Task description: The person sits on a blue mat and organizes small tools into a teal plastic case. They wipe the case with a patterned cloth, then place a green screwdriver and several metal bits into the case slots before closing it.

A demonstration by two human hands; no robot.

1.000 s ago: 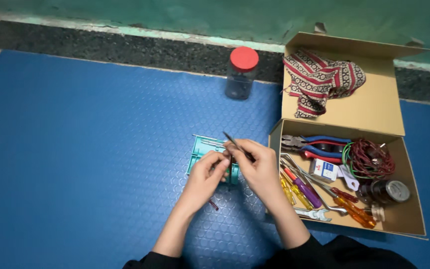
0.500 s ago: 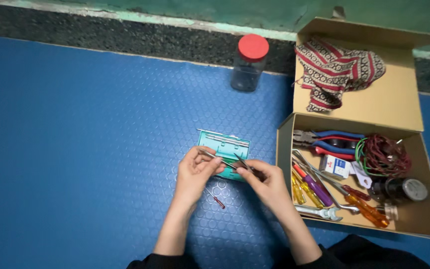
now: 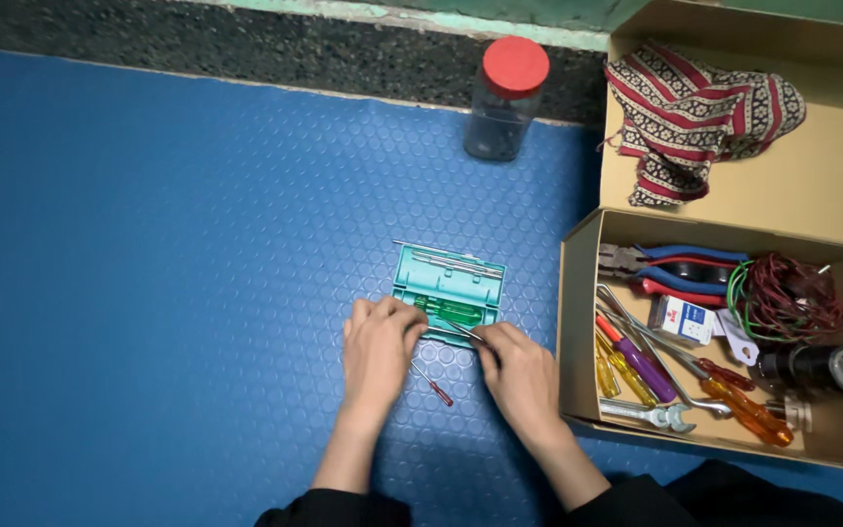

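Now, left hand steadying teal case, right fingers pinching thin screwdriver.

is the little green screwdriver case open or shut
Open: the green case lies flat, lid folded back, thin screwdrivers showing inside.

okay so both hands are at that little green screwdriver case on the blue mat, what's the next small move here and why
Probably lower the thin screwdriver pinched in the right hand into a free slot of the open green case. Its tip already lies over the case's front row, the left hand rests on the case's near edge, steadying it, and one small red-handled screwdriver waits loose on the mat.
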